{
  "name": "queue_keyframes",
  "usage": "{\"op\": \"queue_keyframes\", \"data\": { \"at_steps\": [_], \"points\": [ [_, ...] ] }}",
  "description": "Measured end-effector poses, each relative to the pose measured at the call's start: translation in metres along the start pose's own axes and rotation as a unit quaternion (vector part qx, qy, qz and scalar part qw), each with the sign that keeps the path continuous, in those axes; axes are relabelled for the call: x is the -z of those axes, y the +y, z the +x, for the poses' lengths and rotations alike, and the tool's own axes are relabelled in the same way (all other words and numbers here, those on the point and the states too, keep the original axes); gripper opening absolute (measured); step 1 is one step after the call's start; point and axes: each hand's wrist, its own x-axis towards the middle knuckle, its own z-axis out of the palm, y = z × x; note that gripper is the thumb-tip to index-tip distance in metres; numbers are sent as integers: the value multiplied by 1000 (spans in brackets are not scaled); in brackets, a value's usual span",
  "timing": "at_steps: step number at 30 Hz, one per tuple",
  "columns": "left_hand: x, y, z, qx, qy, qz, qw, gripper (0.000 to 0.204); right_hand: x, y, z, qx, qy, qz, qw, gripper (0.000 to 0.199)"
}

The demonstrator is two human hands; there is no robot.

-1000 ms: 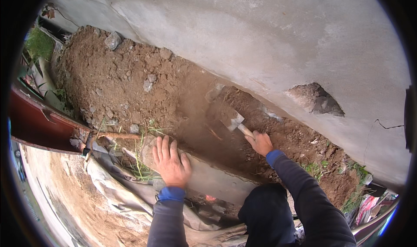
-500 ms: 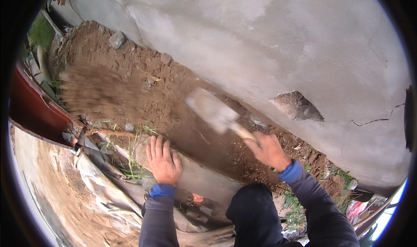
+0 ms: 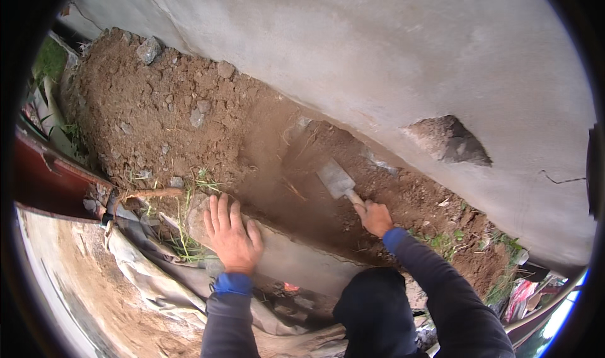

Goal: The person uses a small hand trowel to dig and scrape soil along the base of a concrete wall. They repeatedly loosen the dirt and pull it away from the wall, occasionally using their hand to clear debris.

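My right hand (image 3: 377,219) is closed round the light wooden handle of a trowel (image 3: 336,179). Its flat, squarish grey blade points up and left, low over the brown soil in a trench (image 3: 293,188); whether the blade touches the soil I cannot tell. My left hand (image 3: 233,237) lies palm down with fingers stretched on the end of a grey concrete slab (image 3: 296,257) along the trench's near side. Loose dug earth (image 3: 157,112) is heaped left of the trench, with stones and clods in it.
A grey plastered wall (image 3: 378,56) with a broken hollow (image 3: 450,141) borders the far side. At left lies a reddish-brown metal channel (image 3: 50,178). Crumpled pale sheeting (image 3: 142,267) lies below the slab, and weeds (image 3: 444,244) grow at right. My dark-clothed knee (image 3: 372,311) is close by.
The trowel has come down and right, back into the trench with my right hand. Soil that was flying leftward now lies on the heap. My left hand has stayed on the slab.
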Motion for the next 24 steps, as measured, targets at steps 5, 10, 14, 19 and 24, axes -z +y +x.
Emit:
{"op": "queue_keyframes", "data": {
  "at_steps": [5,10,14,19,24],
  "points": [
    [1,0,-2,8,-19,9,1000,60,-15,-19,24,49,53,55,996,52],
    [0,-1,-2,9,-9,3,1000,59,-18,-12,39,22,44,-14,999,50],
    [1,3,1,0,-3,20,1000,58,1,-4,46,86,75,-6,993,47],
    [2,2,-1,11,-13,0,1000,56,16,1,44,57,20,-30,998,43],
    [1,-1,-4,7,-10,-15,1000,55,68,-23,-2,110,45,32,992,42]
  ]
}}
